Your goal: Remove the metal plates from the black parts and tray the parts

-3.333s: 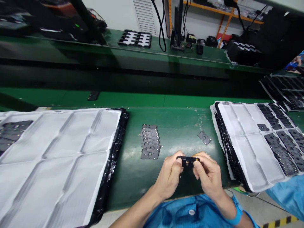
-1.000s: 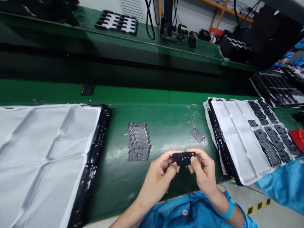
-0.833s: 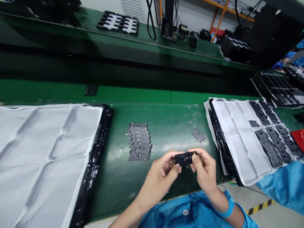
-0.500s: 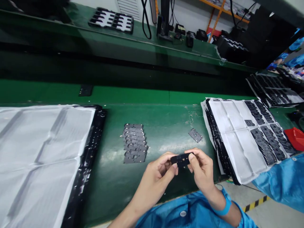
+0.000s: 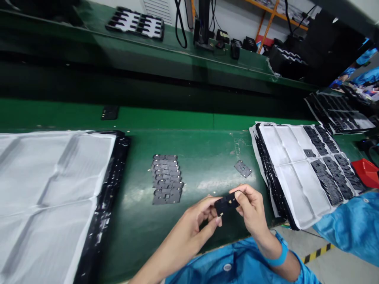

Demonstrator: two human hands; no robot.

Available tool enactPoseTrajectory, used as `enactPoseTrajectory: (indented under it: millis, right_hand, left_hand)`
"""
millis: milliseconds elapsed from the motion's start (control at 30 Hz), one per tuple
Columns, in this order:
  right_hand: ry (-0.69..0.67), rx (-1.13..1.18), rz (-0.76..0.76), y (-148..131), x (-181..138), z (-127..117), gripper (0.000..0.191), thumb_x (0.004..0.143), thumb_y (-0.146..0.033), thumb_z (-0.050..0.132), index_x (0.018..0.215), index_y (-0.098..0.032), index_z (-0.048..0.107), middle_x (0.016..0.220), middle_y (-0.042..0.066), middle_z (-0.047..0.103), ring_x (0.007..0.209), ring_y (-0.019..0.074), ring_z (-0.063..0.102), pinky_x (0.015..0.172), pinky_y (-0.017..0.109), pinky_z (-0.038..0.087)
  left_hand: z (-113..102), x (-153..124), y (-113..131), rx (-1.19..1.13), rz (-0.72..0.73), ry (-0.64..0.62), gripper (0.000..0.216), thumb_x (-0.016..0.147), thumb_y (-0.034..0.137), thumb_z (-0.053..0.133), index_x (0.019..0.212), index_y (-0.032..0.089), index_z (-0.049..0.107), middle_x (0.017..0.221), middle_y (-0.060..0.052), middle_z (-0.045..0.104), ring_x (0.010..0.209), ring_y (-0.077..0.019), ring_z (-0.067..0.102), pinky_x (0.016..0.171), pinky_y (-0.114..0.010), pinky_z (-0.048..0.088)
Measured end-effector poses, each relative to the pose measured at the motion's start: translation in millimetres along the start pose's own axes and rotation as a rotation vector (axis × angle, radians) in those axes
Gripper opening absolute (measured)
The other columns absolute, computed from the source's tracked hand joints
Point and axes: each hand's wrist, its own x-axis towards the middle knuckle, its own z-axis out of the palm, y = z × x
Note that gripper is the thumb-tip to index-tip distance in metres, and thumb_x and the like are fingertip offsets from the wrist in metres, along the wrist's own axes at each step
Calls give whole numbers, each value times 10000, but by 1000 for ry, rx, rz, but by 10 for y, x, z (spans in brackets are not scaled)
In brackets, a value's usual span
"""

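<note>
A small black plastic plate with holes in it is held above the green table by both hands. My right hand pinches its right end, thumb on the near face. Round the left end curl the fingers of my left hand, its thumb tip at the lower corner. Left of my hands, several similar dark plates lie overlapped in a column. A single loose plate rests on the table just beyond my right hand.
At right, a stack of white-lined trays carries rows of dark plates. More white-lined trays stand at left. Another dark piece lies near the back ledge. A red bin and a person's blue sleeve are at far right.
The plate has tilted, its left end now lower. My left thumb has slipped from the plate's face down to its lower corner, while my right hand keeps its pinch.
</note>
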Motion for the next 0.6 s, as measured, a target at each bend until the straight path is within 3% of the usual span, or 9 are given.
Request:
enactPoseTrajectory:
  millis: [233,300,400,500,600]
  right_hand:
    - [-1,-114,-80,-33,94,-28,370,973,-497,645,965,-145,759,531,-51,525,445,104,493,467,212,397]
    - [-34,-143,-99,-24,75,34,365,987,-487,632,989,-142,752,521,-50,538,448,111,516,477,215,412]
    - [-123,-164,-102,54,-3,203,339,1017,-455,597,1017,-146,737,535,-52,547,449,115,532,473,214,423]
    - [-287,-207,-131,148,-80,379,292,1046,-389,548,1059,-161,731,662,-22,607,486,115,580,505,226,465]
    - [-376,-330,-224,168,-32,397,248,1044,-319,547,1155,-186,724,948,56,707,619,134,662,617,265,537]
  left_hand:
    - [-251,-73,-205,492,70,91,286,1014,233,481,982,234,765,806,-37,725,720,-206,706,682,-272,508]
    - [-278,-107,-212,521,79,126,327,1025,214,431,1110,236,746,888,-50,749,788,-216,728,738,-287,532]
    - [-285,-184,-191,441,73,208,343,1011,284,527,1329,236,646,1089,-72,759,942,-229,732,877,-324,555]
    - [-335,-270,-182,342,8,248,243,992,366,588,1155,214,684,962,-46,765,847,-217,724,797,-313,566]
    - [-510,-346,-207,384,-38,289,206,998,357,551,933,213,683,829,-21,750,773,-209,720,720,-296,545]
